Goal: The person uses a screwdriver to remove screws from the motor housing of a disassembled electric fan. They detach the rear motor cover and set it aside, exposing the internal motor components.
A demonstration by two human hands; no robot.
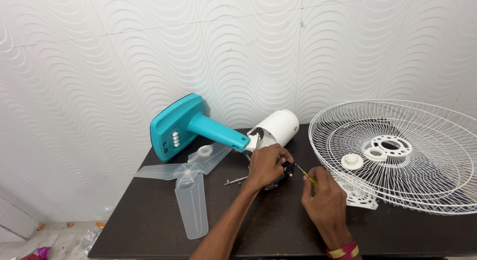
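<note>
On a dark table (149,230), the person's left hand (266,165) clamps down on a black fan motor (287,170) to steady it, while the right hand (325,198) pinches a small screwdriver (304,174) whose tip points at the motor.

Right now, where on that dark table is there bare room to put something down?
The near edge of the table, between the clear fan blade and the right hand, is bare. So is the near left corner. It is crowded behind the left hand, by the teal fan base, and under the wire guard.
</note>
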